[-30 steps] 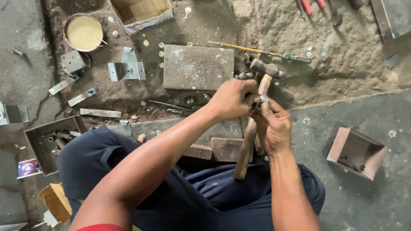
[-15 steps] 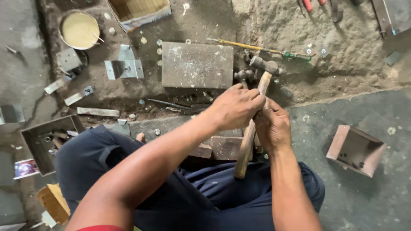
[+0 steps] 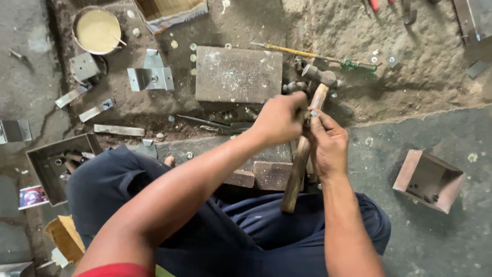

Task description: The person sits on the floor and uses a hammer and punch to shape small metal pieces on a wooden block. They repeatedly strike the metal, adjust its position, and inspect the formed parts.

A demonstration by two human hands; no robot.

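A hammer with a wooden handle (image 3: 296, 174) lies slanted between my hands, its steel head (image 3: 319, 75) pointing away from me beside a grey metal block (image 3: 238, 74). My right hand (image 3: 329, 147) is closed around the middle of the handle. My left hand (image 3: 279, 120) is curled into a fist right against the handle's upper part. It pinches something small and metallic at its fingertips that I cannot make out. Both hands touch each other above my lap and two small bricks (image 3: 271, 175).
A round bowl of yellowish paste (image 3: 97, 31) and metal brackets (image 3: 151, 78) lie at the far left. A long screwdriver (image 3: 318, 55) lies beyond the hammer head. A rusty square tray (image 3: 428, 179) sits to my right, and a grey tray with bolts (image 3: 48, 164) to my left.
Almost nothing has moved. My hands stay joined on the hammer handle; the left hand dipped slightly and came back.
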